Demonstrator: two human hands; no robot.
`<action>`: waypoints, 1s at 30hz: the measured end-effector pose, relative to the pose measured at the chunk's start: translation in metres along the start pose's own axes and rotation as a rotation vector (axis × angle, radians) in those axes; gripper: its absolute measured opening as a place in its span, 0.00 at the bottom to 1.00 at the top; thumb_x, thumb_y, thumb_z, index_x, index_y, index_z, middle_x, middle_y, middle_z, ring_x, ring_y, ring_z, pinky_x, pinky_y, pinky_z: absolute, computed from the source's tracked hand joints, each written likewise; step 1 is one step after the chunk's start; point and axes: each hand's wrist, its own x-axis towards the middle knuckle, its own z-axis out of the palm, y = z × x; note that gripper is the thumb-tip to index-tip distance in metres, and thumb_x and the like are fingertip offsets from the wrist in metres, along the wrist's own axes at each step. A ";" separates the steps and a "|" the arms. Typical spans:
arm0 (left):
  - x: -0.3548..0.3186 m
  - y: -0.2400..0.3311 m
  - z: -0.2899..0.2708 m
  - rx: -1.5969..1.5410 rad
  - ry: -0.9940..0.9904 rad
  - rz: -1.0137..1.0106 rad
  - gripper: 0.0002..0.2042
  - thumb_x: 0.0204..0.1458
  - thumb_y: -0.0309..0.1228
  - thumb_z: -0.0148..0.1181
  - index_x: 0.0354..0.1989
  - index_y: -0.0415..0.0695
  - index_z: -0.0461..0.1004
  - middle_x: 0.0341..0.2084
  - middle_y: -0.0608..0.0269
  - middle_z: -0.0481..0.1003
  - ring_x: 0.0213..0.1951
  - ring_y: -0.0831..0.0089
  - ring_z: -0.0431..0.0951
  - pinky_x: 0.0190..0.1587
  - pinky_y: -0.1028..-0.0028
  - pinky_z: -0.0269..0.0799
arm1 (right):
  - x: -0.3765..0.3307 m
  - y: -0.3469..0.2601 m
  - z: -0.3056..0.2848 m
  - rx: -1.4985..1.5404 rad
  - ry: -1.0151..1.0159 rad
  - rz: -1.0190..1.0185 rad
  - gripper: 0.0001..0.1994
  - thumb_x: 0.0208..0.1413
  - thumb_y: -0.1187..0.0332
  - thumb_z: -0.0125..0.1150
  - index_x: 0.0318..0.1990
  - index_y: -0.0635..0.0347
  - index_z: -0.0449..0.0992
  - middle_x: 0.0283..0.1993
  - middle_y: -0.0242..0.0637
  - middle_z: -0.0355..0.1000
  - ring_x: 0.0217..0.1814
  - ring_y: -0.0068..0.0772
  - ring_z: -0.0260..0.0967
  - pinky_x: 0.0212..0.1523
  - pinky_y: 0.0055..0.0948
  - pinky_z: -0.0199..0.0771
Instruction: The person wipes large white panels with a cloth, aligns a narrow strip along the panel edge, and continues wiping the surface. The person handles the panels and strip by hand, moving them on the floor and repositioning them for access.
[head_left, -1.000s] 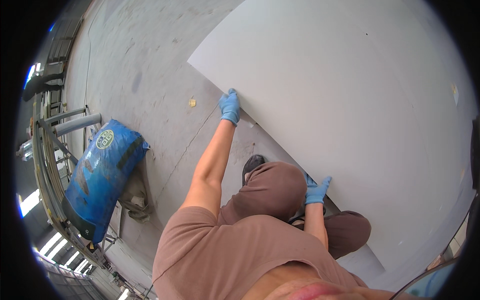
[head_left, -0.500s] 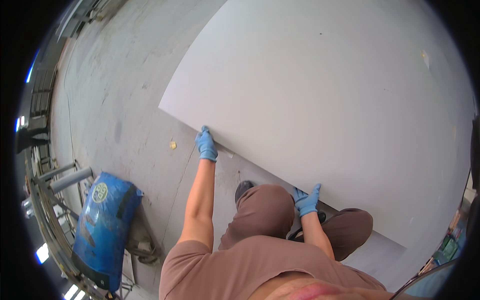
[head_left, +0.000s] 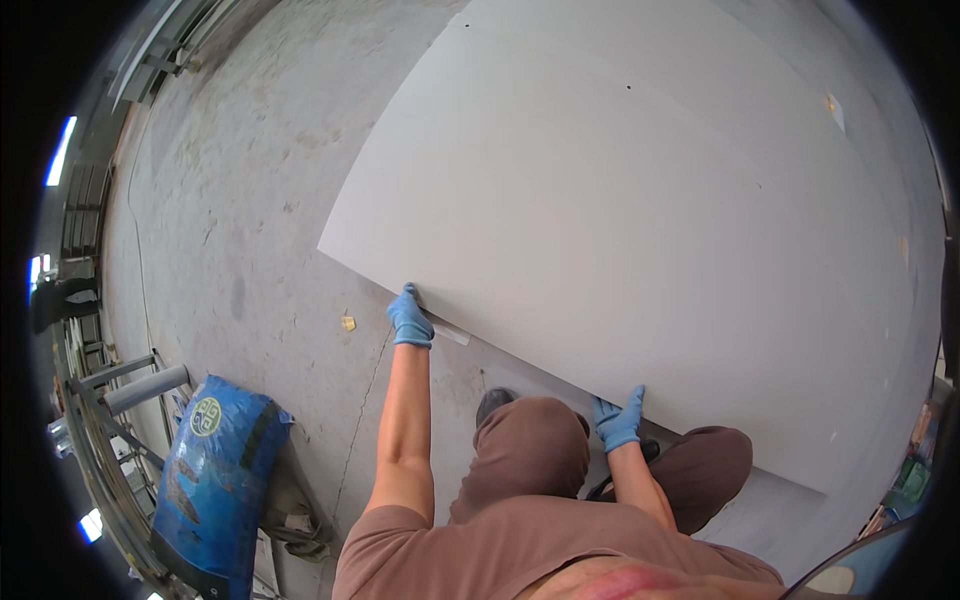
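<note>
A large flat white panel (head_left: 560, 230) stretches from in front of my knees far up the view. Its near edge runs slantwise, from a corner at the left down to the lower right. My left hand (head_left: 410, 317), in a blue glove, grips this edge close to the left corner, with the fingers partly under it. Further right, my right hand (head_left: 619, 417), gloved the same, holds the edge by my knees, thumb on top and the other fingers reaching below. The panel's edge stands a little off the floor, and the fingertips beneath are hidden.
At the lower left a full blue sack (head_left: 215, 485) leans by a metal rack (head_left: 95, 440) with a grey roll (head_left: 147, 388). A yellowish scrap (head_left: 348, 323) lies on the grey concrete floor (head_left: 255, 200). Colourful items (head_left: 912, 478) are stacked at the right rim.
The view has shifted, so the panel's near edge and both hands appear slightly lower. Both hands keep their grip at about the same places on the edge.
</note>
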 end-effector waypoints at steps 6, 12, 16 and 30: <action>0.002 -0.005 -0.001 -0.051 -0.037 0.040 0.11 0.60 0.32 0.65 0.44 0.36 0.81 0.40 0.60 0.82 0.39 0.66 0.80 0.46 0.60 0.79 | 0.001 0.000 -0.001 -0.006 -0.050 -0.022 0.37 0.63 0.33 0.58 0.70 0.49 0.69 0.72 0.37 0.68 0.72 0.48 0.65 0.74 0.51 0.67; -0.001 -0.002 -0.002 0.009 -0.056 0.044 0.11 0.60 0.33 0.64 0.39 0.35 0.81 0.36 0.60 0.81 0.35 0.68 0.78 0.41 0.62 0.77 | -0.003 -0.001 0.004 0.026 0.010 0.007 0.37 0.65 0.33 0.56 0.71 0.49 0.69 0.72 0.36 0.68 0.72 0.47 0.65 0.75 0.52 0.65; -0.008 0.000 -0.009 0.155 -0.076 0.086 0.15 0.60 0.37 0.62 0.30 0.36 0.80 0.26 0.61 0.78 0.28 0.70 0.73 0.33 0.63 0.71 | -0.001 -0.002 -0.001 -0.050 -0.088 0.001 0.38 0.64 0.31 0.53 0.70 0.48 0.71 0.72 0.37 0.68 0.72 0.48 0.64 0.74 0.51 0.65; -0.047 0.009 0.001 0.484 0.066 0.324 0.21 0.62 0.45 0.57 0.48 0.35 0.78 0.43 0.37 0.83 0.49 0.41 0.83 0.54 0.54 0.77 | -0.011 -0.023 -0.017 -0.540 -0.171 0.104 0.43 0.65 0.27 0.43 0.72 0.51 0.69 0.75 0.44 0.64 0.75 0.52 0.59 0.77 0.50 0.59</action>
